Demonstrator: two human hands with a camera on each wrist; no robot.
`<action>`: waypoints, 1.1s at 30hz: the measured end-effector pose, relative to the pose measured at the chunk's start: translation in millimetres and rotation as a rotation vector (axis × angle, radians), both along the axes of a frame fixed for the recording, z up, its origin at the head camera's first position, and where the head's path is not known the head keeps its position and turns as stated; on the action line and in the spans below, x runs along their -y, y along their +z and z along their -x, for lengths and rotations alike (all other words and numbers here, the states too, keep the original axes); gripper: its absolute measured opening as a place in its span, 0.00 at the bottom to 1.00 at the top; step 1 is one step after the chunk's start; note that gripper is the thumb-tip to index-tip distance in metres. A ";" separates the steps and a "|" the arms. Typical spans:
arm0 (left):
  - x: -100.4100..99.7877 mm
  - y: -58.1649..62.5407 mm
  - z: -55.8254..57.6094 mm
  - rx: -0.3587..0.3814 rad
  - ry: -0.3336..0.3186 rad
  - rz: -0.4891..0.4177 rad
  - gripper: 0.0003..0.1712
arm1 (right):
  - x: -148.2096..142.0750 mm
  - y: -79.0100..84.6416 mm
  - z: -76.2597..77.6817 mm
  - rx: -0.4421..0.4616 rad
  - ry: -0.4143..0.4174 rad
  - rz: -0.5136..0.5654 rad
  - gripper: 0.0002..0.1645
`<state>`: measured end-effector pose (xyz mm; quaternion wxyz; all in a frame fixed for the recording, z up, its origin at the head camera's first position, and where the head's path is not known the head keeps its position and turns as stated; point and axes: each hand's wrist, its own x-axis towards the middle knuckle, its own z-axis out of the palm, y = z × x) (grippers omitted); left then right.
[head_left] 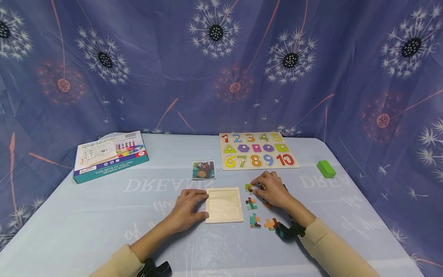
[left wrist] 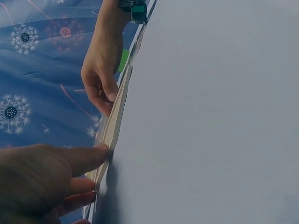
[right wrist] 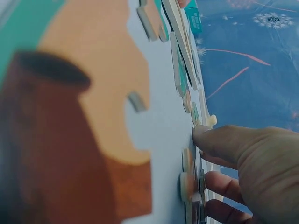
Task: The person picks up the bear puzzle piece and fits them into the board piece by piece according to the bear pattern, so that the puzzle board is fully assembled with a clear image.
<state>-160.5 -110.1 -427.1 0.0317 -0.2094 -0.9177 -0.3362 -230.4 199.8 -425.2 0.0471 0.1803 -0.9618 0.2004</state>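
Observation:
My left hand (head_left: 187, 209) rests against the left edge of a square wooden puzzle tray (head_left: 224, 205), thumb and fingertips touching its rim. The tray's recess shows bare wood. To its right, my right hand (head_left: 275, 190) pinches a small green and brown jigsaw piece (head_left: 248, 187) at the table surface between thumb and index finger. Below that lie a green and orange piece (head_left: 251, 204), a teal piece (head_left: 255, 221) and an orange and brown piece (head_left: 270, 224). More pieces lie partly hidden under the right hand. One large brown and orange piece (right wrist: 117, 126) fills the near right wrist view.
A bear picture card (head_left: 203, 170) lies behind the tray. Farther back is a number and shape board (head_left: 257, 152). A teal-edged box (head_left: 110, 156) sits at the back left, a green block (head_left: 326, 169) at the right. A patterned curtain (head_left: 166, 77) hangs behind the table.

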 end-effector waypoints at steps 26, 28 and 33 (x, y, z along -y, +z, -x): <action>-4.7 0.5 4.0 0.006 0.008 0.007 0.28 | 1.7 7.4 -1.5 0.021 -0.001 0.057 0.15; -4.6 0.6 4.1 0.005 0.008 0.007 0.28 | 3.1 10.3 -2.2 0.007 0.013 0.062 0.16; -4.7 1.0 4.5 0.000 0.008 0.007 0.28 | 7.0 18.2 -4.9 -0.021 0.044 0.063 0.15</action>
